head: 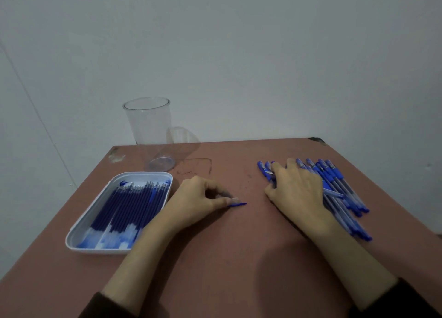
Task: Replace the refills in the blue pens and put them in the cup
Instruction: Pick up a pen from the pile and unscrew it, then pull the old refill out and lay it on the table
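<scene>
Several blue pens (334, 186) lie in a row on the right of the brown table (227, 258). My right hand (296, 186) lies over the left part of that row, its fingers curled round one pen there. My left hand (198, 198) rests on the table near the middle, its thumb and curled fingers pinching a small blue pen part (238, 204) that lies flat on the table. A white tray (79, 234) on the left holds several dark blue refills (129, 207). A clear plastic cup (150, 131) stands upright and empty at the back left.
A grey wall rises right behind the table's far edge. The table's left edge runs close beside the tray. The far left corner of the table is chipped, and scuff marks show near the cup's base.
</scene>
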`<state>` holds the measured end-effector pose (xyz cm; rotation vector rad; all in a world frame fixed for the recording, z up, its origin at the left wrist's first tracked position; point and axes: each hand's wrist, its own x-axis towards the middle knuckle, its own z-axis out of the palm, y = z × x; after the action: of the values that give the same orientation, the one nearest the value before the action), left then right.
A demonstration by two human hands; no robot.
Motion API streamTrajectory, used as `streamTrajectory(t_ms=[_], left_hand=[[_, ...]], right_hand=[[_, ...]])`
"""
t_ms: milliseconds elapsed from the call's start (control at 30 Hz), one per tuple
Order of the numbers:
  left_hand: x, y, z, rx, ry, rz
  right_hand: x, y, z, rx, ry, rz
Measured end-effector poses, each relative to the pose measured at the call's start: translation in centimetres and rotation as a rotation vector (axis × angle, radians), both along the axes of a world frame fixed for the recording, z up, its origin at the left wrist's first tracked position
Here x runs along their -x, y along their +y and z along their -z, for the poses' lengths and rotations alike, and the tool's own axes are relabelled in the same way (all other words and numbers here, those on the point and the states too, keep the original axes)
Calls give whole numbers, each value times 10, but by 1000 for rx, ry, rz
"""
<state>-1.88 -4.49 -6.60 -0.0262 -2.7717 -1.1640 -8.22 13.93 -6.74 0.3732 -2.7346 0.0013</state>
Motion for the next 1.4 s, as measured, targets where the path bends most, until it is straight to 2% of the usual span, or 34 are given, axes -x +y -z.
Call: streamTrajectory(t_ms=[367,500,567,600,700,800,933,1033,1100,1167,1233,1400], left_hand=[[1,-3,1,-50,-172,189],[3,0,2,-67,-51,52],[3,3,0,-155,64,-49],[3,5,-2,-267,103,-78],[-2,17,-9,-823,43,-24],[-3,27,-9,-1145,-29,167],[-3,31,-10,-1259,-17,215],[-4,32,-12,-1293,-13,245],[-3,32,-11,-1305,-4,212],[-2,32,-12,-1340,17,174],[0,31,-11,-1353,57,126],[6,27,-4,-1329,145,34]], right_hand=[[0,11,-3,65,-19,13],[-1,9,-5,125,-7,-16],[-1,7,-5,257,-18,-117],[-1,6,-6,381,-41,-206],[-10,-2,-15,856,-238,-466],[-25,-13,-22,1269,-649,-619],[-29,-17,-26,1481,-1024,-666],[-26,-15,-27,1566,-1179,-671],[-24,-14,-25,1551,-1232,-667],[-26,-14,-24,1515,-1249,-679],[-28,-16,-24,1479,-1187,-693],[-30,-22,-17,1325,-831,-722]])
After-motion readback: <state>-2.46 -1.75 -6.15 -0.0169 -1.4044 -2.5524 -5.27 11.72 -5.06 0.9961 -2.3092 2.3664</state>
